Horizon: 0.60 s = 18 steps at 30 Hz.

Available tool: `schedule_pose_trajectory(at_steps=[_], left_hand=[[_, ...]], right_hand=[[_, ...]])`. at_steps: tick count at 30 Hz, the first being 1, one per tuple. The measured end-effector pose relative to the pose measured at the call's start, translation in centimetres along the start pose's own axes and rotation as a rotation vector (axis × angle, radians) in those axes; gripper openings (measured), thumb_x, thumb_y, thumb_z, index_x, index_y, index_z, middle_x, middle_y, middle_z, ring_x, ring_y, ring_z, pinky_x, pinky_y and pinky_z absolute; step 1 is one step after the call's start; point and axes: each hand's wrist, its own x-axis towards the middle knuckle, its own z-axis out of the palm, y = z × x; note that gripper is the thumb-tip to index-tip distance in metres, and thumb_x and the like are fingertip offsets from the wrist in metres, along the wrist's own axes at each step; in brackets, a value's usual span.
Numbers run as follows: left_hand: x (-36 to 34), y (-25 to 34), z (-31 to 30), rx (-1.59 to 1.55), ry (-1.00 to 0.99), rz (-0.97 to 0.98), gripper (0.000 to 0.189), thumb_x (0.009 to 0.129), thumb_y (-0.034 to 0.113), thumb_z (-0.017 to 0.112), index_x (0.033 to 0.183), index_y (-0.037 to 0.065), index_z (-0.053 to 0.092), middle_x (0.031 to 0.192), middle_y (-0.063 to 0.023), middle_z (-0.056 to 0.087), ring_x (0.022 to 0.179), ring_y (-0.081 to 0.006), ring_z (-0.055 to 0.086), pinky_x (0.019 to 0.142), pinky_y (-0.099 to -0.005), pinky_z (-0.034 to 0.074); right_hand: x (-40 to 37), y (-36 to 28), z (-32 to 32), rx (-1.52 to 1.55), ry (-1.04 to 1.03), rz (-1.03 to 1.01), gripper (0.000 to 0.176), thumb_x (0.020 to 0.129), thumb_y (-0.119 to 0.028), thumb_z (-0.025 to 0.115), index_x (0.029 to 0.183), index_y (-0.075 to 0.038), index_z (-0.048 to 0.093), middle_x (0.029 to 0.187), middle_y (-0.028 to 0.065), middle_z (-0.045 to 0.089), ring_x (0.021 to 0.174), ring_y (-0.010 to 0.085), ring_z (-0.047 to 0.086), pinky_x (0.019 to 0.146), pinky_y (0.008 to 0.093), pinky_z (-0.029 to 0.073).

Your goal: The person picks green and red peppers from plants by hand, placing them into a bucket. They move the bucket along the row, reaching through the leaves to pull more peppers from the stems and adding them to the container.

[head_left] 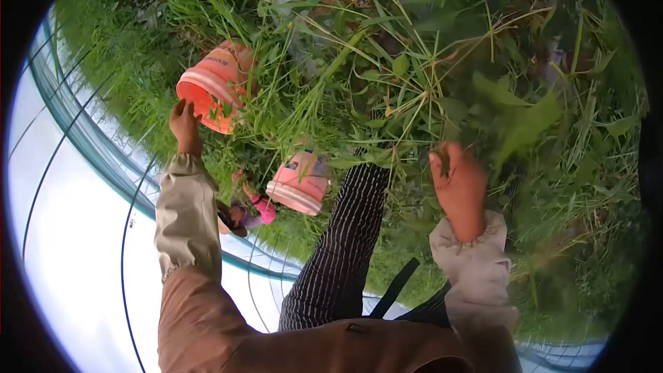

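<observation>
The view is turned upside down, with grass above and sky below. My left hand (184,124) reaches out of a beige sleeve, fingers apart, its tips at the rim of an orange bucket (214,86) that lies tilted in tall grass. My right hand (457,183) is buried in leafy weeds (511,117), and its fingers curl around green stems. Between my arms runs my striped trouser leg (345,235).
Another person (243,213) with a pink sleeve and a hat is further off, beside a second orange bucket (300,183). Curved greenhouse hoops and netting (83,138) run along the left and bottom edge against bright sky. Dense grass and weeds fill the rest.
</observation>
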Motion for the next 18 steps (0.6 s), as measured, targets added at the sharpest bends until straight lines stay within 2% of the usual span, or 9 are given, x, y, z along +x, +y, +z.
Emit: schedule_pose_trajectory(at_steps=[3, 5, 6, 7, 8, 10, 12, 16, 18], left_hand=[[-11.6, 9.9, 11.3, -0.077, -0.375, 0.513, 0.022, 0.087, -0.002, 0.06, 0.109, -0.001, 0.063, 0.1, -0.0095, 0.066, 0.088, -0.019, 0.063, 0.076, -0.0299, 0.051], [-20.7, 17.9, 15.5, 0.136, -0.603, 1.148, 0.022, 0.082, -0.009, 0.061, 0.102, -0.001, 0.064, 0.097, -0.0111, 0.066, 0.087, -0.024, 0.063, 0.076, -0.0307, 0.05], [-24.8, 20.5, 17.2, -0.009, -0.804, 1.169, 0.026, 0.078, -0.011, 0.062, 0.101, -0.001, 0.064, 0.097, -0.0138, 0.065, 0.087, -0.028, 0.063, 0.078, -0.0326, 0.05], [-28.2, 22.3, 18.7, -0.08, -1.016, 1.105, 0.026, 0.078, -0.011, 0.061, 0.102, -0.001, 0.065, 0.097, -0.0144, 0.065, 0.088, -0.0288, 0.063, 0.081, -0.0345, 0.049], [-31.2, 23.3, 20.1, -0.21, -1.261, 0.88, 0.023, 0.086, -0.006, 0.057, 0.108, -0.002, 0.062, 0.112, -0.0159, 0.063, 0.105, -0.0266, 0.06, 0.092, -0.0356, 0.046], [-37.0, 24.5, 23.8, -0.634, -1.372, 0.019, 0.033, 0.089, -0.002, 0.054, 0.122, -0.003, 0.054, 0.123, -0.015, 0.058, 0.112, -0.0262, 0.056, 0.096, -0.0357, 0.044], [-37.6, 25.4, 28.3, -0.532, -1.242, -0.118, 0.035, 0.09, 0.002, 0.055, 0.125, -0.003, 0.049, 0.119, -0.0117, 0.057, 0.105, -0.024, 0.058, 0.091, -0.0338, 0.046], [-32.2, 24.6, 37.4, -0.658, -0.614, -0.132, 0.028, 0.091, 0.013, 0.059, 0.114, 0.001, 0.051, 0.097, -0.0068, 0.058, 0.088, -0.0196, 0.057, 0.079, -0.0338, 0.048], [-28.5, 23.7, 39.6, -0.645, -0.758, -0.2, 0.029, 0.091, 0.017, 0.06, 0.115, 0.003, 0.051, 0.097, -0.0058, 0.058, 0.088, -0.0194, 0.057, 0.077, -0.036, 0.048]], right_hand=[[-0.4, 0.6, -0.2, -0.115, -0.084, -0.051, 0.022, 0.076, -0.015, 0.07, 0.086, -0.006, 0.053, 0.075, 0.0128, 0.058, 0.074, 0.0331, 0.059, 0.066, 0.0448, 0.047], [-0.8, 0.8, -0.7, -0.137, -0.14, -0.089, 0.025, 0.069, -0.011, 0.07, 0.088, -0.006, 0.054, 0.078, 0.0089, 0.059, 0.082, 0.0269, 0.06, 0.072, 0.0419, 0.047], [-1.0, 0.6, -0.8, -0.187, -0.102, -0.11, 0.017, 0.075, -0.012, 0.065, 0.09, -0.006, 0.058, 0.08, 0.0081, 0.06, 0.083, 0.0256, 0.06, 0.071, 0.04, 0.047], [-1.2, 0.6, -0.7, -0.199, -0.081, -0.078, 0.017, 0.075, -0.012, 0.065, 0.09, -0.006, 0.058, 0.08, 0.0081, 0.06, 0.083, 0.0256, 0.06, 0.071, 0.04, 0.047], [-1.4, 0.7, -0.4, -0.115, -0.045, -0.081, 0.013, 0.078, -0.012, 0.061, 0.089, -0.007, 0.06, 0.081, 0.0075, 0.06, 0.084, 0.0248, 0.06, 0.071, 0.0396, 0.047], [-2.1, 1.3, 0.3, -0.017, 0.004, -0.078, 0.011, 0.08, -0.012, 0.058, 0.089, -0.007, 0.062, 0.082, 0.0068, 0.06, 0.085, 0.0239, 0.06, 0.07, 0.0392, 0.047], [-2.7, 1.9, 0.8, -0.066, -0.022, -0.137, 0.011, 0.08, -0.012, 0.055, 0.085, -0.008, 0.064, 0.081, 0.0055, 0.06, 0.084, 0.0223, 0.06, 0.068, 0.0381, 0.047], [-3.4, 1.7, -1.1, -0.183, -0.027, -0.183, 0.015, 0.075, -0.018, 0.059, 0.085, -0.009, 0.065, 0.079, 0.0047, 0.057, 0.079, 0.0233, 0.057, 0.066, 0.0369, 0.045], [-3.8, 1.9, -0.9, -0.145, 0.003, -0.178, 0.015, 0.075, -0.018, 0.059, 0.085, -0.008, 0.065, 0.079, 0.0043, 0.058, 0.08, 0.0226, 0.057, 0.066, 0.0368, 0.045]])
